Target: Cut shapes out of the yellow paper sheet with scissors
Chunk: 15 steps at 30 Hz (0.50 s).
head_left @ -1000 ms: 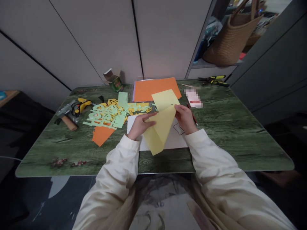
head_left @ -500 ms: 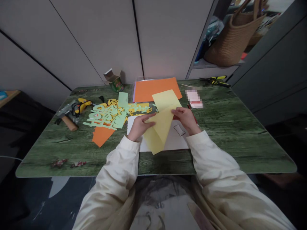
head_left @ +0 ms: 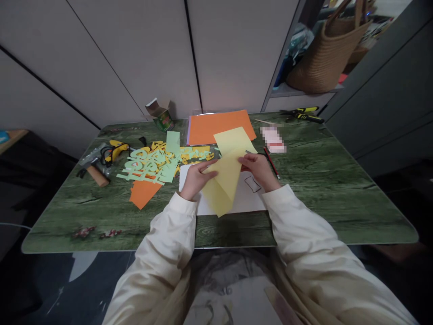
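A pale yellow paper (head_left: 225,176), bent over on itself, hangs between my hands above a white sheet (head_left: 252,198) with a small drawn outline on it. My left hand (head_left: 197,178) pinches its left edge with the thumb on top. At the right edge, the fingers of my right hand (head_left: 260,169) are closed on the same paper. Another light yellow sheet (head_left: 235,137) lies behind it, overlapping an orange sheet (head_left: 219,126). Just right of my right hand lies a red and black pencil (head_left: 271,162).
Green and yellow paper cutouts (head_left: 149,162), an orange scrap (head_left: 145,193) and a hammer (head_left: 97,175) lie on the left of the green table (head_left: 338,194). An opened box (head_left: 162,117) stands at the back. Yellow-black pliers (head_left: 304,115) lie back right.
My right hand has shifted slightly left, and the right side of the held paper has moved with it. More of the pencil now shows.
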Each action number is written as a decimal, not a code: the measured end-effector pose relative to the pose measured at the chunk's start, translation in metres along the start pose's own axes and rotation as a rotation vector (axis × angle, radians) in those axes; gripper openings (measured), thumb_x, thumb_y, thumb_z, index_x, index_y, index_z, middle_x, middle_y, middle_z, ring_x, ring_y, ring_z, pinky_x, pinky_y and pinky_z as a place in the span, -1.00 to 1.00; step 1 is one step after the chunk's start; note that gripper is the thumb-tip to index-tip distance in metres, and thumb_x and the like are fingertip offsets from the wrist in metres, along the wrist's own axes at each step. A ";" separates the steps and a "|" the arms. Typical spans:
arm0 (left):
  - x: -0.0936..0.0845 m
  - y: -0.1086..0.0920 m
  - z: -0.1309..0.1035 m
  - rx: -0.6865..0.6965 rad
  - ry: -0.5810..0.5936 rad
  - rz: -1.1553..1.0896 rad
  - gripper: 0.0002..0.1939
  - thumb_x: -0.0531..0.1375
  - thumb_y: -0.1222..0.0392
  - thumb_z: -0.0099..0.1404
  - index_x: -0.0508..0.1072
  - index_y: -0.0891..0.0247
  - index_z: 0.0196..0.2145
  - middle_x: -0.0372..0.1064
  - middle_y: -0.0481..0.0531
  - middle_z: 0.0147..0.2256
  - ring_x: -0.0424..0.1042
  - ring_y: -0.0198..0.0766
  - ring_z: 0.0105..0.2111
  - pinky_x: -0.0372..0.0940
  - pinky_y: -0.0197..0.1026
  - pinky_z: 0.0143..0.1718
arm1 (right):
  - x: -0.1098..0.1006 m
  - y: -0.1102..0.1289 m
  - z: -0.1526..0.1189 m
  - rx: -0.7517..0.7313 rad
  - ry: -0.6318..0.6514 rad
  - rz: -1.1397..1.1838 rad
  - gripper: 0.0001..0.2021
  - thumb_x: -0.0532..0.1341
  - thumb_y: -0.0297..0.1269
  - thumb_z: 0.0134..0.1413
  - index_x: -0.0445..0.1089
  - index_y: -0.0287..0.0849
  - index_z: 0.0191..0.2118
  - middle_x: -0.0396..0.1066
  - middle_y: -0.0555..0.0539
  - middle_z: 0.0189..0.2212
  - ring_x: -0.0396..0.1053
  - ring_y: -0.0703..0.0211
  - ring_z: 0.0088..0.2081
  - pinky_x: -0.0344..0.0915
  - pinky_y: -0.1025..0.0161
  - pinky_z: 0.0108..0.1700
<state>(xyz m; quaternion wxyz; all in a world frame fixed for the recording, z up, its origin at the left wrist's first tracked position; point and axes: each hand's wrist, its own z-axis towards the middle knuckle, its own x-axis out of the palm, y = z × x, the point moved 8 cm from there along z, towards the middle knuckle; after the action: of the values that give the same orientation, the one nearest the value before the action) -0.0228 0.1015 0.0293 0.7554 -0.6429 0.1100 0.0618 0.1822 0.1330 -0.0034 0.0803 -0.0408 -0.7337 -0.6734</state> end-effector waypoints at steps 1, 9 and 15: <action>0.000 0.000 0.000 -0.001 -0.001 0.003 -0.60 0.32 0.23 0.01 0.50 0.22 -0.13 0.45 0.11 -0.11 0.44 -0.13 -0.12 0.33 -0.07 -0.07 | -0.001 0.000 0.000 -0.009 -0.017 -0.018 -0.73 0.38 -0.14 -0.29 0.40 -0.25 -0.55 0.39 0.01 -0.58 0.34 0.32 -0.55 0.37 0.31 -0.45; -0.003 0.000 -0.001 -0.066 -0.046 0.012 -0.59 0.32 0.25 0.00 0.50 0.21 -0.12 0.47 0.10 -0.13 0.46 -0.12 -0.16 0.36 -0.06 -0.12 | 0.006 -0.004 -0.004 0.097 0.107 0.014 -0.70 0.34 -0.07 -0.22 0.44 -0.24 -0.46 0.45 -0.04 -0.53 0.39 0.28 -0.52 0.39 0.28 -0.39; -0.005 -0.006 -0.002 -0.071 -0.077 0.045 -0.60 0.32 0.28 0.00 0.51 0.21 -0.14 0.46 0.09 -0.13 0.45 -0.12 -0.14 0.34 -0.06 -0.09 | 0.002 0.002 -0.002 0.027 0.028 -0.094 -0.73 0.37 -0.12 -0.27 0.42 -0.25 -0.55 0.39 0.00 -0.64 0.31 0.34 -0.62 0.32 0.34 -0.50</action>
<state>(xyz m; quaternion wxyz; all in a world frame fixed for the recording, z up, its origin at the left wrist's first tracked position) -0.0265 0.0987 0.0356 0.7342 -0.6640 0.0930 0.1074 0.1804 0.1306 -0.0010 0.0593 0.0044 -0.7426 -0.6671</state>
